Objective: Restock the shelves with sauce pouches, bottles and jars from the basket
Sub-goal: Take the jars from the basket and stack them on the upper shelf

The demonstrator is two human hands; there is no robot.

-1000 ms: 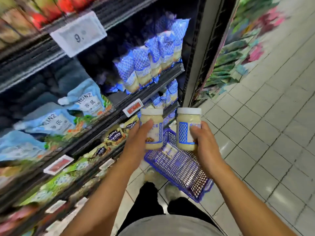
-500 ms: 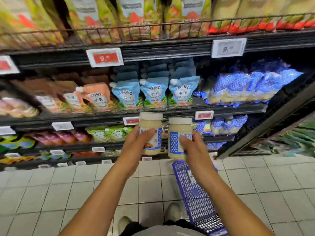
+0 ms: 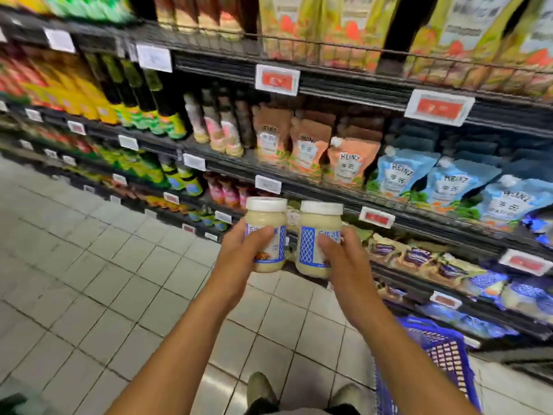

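While the left hand wraps one jar and the right hand wraps another jar mid-frame, both look heavy, smooth, breakable; holding round the middle seems safest.

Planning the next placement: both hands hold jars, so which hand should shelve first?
Probably the right hand: its jar sits nearer the shelves, which run along the right; the left hand would cross over it.
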